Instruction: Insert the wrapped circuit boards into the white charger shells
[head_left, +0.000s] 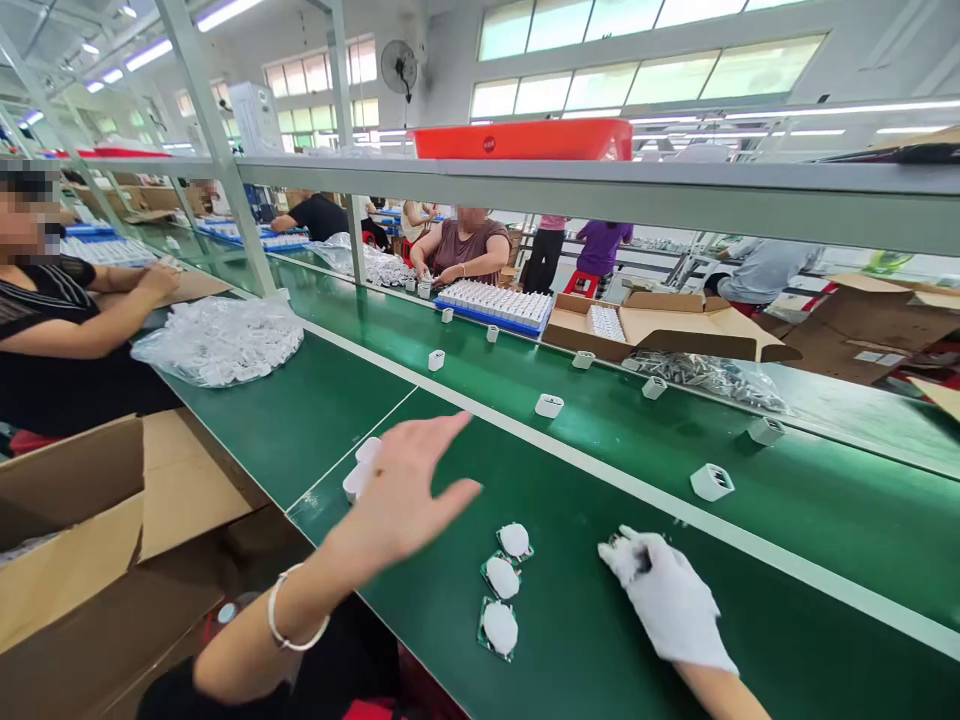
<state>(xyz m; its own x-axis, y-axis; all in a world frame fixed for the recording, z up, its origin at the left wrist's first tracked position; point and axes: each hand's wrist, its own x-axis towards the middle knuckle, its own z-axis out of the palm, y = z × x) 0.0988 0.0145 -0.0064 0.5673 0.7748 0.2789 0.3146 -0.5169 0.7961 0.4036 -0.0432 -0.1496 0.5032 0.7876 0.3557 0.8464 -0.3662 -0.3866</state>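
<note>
My left hand (405, 485), bare with a bracelet at the wrist, stretches over the green bench with thumb and fingers apart and nothing in it. Partly hidden behind it lie white plastic housings (360, 470). To its right, three green circuit boards with round white discs form a column: a far board (515, 541), a middle board (502, 577) and a near board (499, 628). My right hand (664, 595) wears a white glove and rests low over the bench, right of the boards. Its fingers are curled together; what they hold, if anything, is hidden.
Beyond a pale divider strip (570, 455), several white housings (712, 482) stand spaced along the green belt. A clear bag of white parts (225, 335) lies at left, by a seated co-worker (52, 310). Open cardboard box (75, 560) sits lower left. A shelf beam (600, 185) crosses overhead.
</note>
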